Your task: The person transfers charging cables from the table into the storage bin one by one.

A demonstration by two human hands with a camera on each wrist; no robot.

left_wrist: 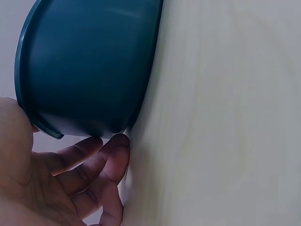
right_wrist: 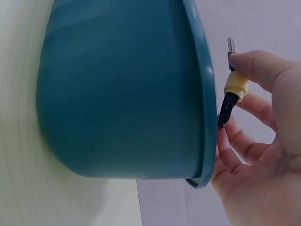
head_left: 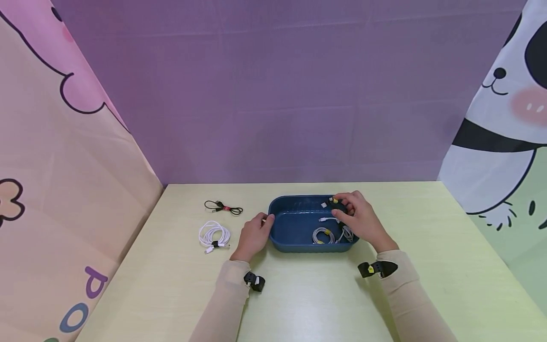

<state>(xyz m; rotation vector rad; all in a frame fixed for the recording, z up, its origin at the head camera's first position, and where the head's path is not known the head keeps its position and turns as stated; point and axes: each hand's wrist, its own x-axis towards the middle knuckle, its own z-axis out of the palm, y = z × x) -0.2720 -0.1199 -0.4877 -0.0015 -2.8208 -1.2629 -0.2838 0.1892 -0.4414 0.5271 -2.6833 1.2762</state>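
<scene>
A dark blue plastic bin stands on the table with its near side toward me. My left hand holds its left end, thumb at the rim and fingertips against the outer wall. Above the bin's right end, my right hand pinches a bundled black USB cable with a yellow tie, its metal plug pointing up in the right wrist view. Inside the bin lie a coiled pale cable with a yellow tie and another white cable, partly behind the right hand.
Left of the bin on the table are a black cable bundle with a red tie and, nearer me, a coiled white cable with a black tie. A purple cloth hangs behind the table; printed cloths flank it.
</scene>
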